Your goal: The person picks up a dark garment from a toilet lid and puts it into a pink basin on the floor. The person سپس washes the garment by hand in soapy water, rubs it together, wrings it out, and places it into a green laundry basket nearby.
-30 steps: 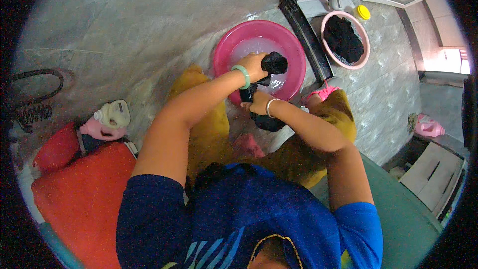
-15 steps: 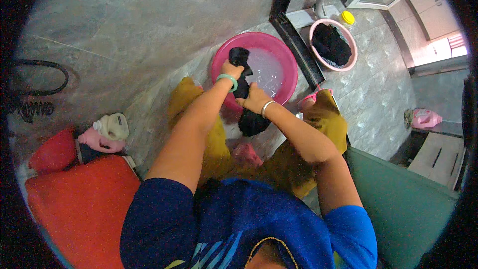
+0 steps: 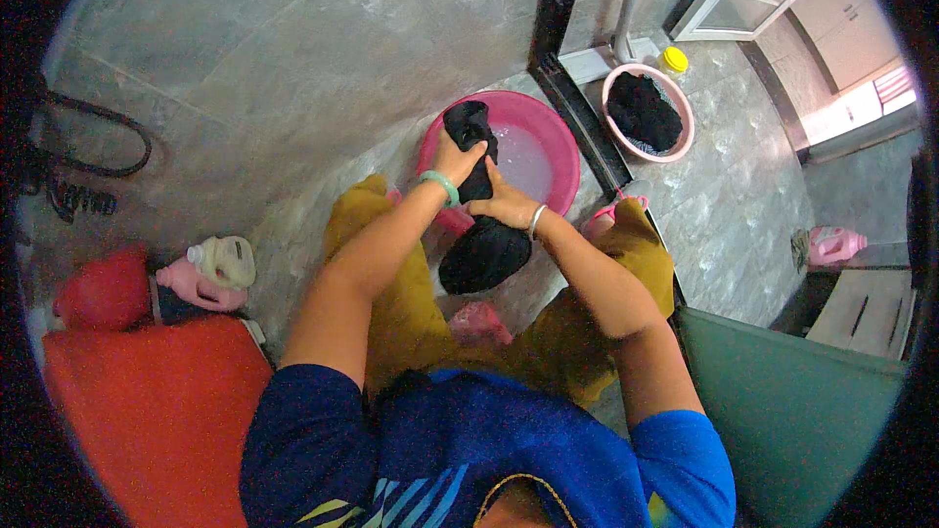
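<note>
A wet-looking black garment (image 3: 484,256) is stretched between my two hands above the near left side of a pink basin (image 3: 565,142). Cloudy, foamy water (image 3: 526,171) lies in the basin. My left hand (image 3: 458,158), with a green bangle at its wrist, is closed around the garment's upper part. Below it and to the right, my right hand (image 3: 507,203), wearing a silver bangle, grips the middle of the cloth. The lower end hangs in a rounded bunch outside the near rim, between my knees. What kind of garment it is, I cannot tell.
Beyond a black sill at the right stands a light pink basket (image 3: 689,127) of black clothes, beside a yellow-lidded jar (image 3: 675,60). Pink and cream bottles (image 3: 210,279) and a red-covered seat (image 3: 156,420) are at the left. A green panel (image 3: 782,381) edges my right side.
The garment's lower end has swung toward me and to the left, and looks fuller. Both hands still hold the cloth. The whole view has shifted slightly.
</note>
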Demonstrator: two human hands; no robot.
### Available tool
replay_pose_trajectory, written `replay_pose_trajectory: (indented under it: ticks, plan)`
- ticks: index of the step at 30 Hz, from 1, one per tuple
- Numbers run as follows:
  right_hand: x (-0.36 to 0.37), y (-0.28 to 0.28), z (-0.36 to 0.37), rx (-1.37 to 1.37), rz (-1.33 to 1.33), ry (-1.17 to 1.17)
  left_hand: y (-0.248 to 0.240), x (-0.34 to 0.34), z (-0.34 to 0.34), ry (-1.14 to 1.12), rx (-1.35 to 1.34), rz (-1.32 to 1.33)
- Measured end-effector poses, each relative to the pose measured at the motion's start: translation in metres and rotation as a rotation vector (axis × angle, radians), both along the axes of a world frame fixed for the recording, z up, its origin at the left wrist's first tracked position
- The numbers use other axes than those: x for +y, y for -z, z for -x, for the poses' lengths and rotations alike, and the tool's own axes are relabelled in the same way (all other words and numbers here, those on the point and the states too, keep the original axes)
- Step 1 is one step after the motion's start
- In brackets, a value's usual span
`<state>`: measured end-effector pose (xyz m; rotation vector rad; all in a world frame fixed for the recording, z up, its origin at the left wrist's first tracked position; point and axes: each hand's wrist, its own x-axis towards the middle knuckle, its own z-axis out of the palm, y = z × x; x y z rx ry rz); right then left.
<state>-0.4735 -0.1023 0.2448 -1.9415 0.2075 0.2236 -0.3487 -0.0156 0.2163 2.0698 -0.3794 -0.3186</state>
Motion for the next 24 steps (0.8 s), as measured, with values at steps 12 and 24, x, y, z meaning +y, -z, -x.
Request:
replay_pose_trajectory:
  ticks: [12,24]
  plan:
    - [-0.009,-0.045,0.015,0.243,-1.165,0.28,-0.069,0.009,-0.018,0.65,-0.035,0.176]
    - [0.027,-0.103,0.055,-0.107,-1.846,0.331,-0.129,-0.002,-0.046,1.22,0.745,0.296]
